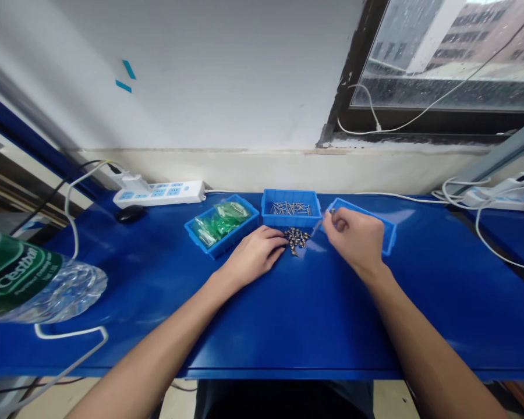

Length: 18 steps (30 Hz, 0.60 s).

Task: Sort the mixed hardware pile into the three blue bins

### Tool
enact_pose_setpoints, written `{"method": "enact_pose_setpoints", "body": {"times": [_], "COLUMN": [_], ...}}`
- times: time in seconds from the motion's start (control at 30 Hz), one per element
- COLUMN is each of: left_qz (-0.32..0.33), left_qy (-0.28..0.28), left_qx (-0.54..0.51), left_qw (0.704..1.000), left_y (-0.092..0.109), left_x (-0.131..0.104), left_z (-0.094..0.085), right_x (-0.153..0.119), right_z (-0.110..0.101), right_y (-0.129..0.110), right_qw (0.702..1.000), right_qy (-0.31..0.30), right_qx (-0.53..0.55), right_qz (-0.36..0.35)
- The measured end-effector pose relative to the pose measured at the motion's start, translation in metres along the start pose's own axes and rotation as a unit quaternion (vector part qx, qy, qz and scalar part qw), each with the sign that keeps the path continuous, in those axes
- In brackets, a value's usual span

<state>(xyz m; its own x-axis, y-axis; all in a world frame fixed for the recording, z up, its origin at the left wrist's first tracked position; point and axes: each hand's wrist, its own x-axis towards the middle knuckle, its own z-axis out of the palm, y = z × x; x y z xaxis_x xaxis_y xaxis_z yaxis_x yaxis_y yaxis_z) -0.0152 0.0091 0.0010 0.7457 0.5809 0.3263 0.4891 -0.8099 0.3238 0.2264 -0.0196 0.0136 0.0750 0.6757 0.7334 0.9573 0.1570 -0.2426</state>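
A small pile of metal screws (296, 238) lies on the blue table. My left hand (255, 251) rests on the table at the pile's left edge, fingers spread and holding nothing that shows. Over the near left side of the right blue tray (389, 235), my right hand (353, 235) has its fingers curled in a pinch; what they hold is too small to make out. Behind the pile stands the middle blue tray (290, 220) with long thin screws (290, 208) in it. The left blue tray (218, 250) holds green and clear plastic packets (227, 218).
A large water bottle (43, 285) is close at the left. Power strips (159, 194) with white cables lie at the back left and at the right (504, 198). A black mouse (131, 214) sits at the back left. A wall and window rise behind the table (297, 326).
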Motion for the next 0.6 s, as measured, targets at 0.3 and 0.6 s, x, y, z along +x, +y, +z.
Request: {"method": "enact_pose_setpoints", "body": {"times": [0.3, 0.6], "left_qz": [-0.083, -0.126], "left_qy": [0.000, 0.078], "left_qx": [0.023, -0.189], "left_qw": [0.996, 0.971], "left_y": [0.007, 0.003], "left_x": [-0.003, 0.002], "left_z": [-0.009, -0.003], "right_x": [-0.001, -0.006], "right_z": [0.001, 0.002], "right_y": [-0.005, -0.014], "right_qw": [1.000, 0.980], "right_qy": [-0.019, -0.130], "right_qx": [0.014, 0.083], "right_qz": [-0.002, -0.124]}}
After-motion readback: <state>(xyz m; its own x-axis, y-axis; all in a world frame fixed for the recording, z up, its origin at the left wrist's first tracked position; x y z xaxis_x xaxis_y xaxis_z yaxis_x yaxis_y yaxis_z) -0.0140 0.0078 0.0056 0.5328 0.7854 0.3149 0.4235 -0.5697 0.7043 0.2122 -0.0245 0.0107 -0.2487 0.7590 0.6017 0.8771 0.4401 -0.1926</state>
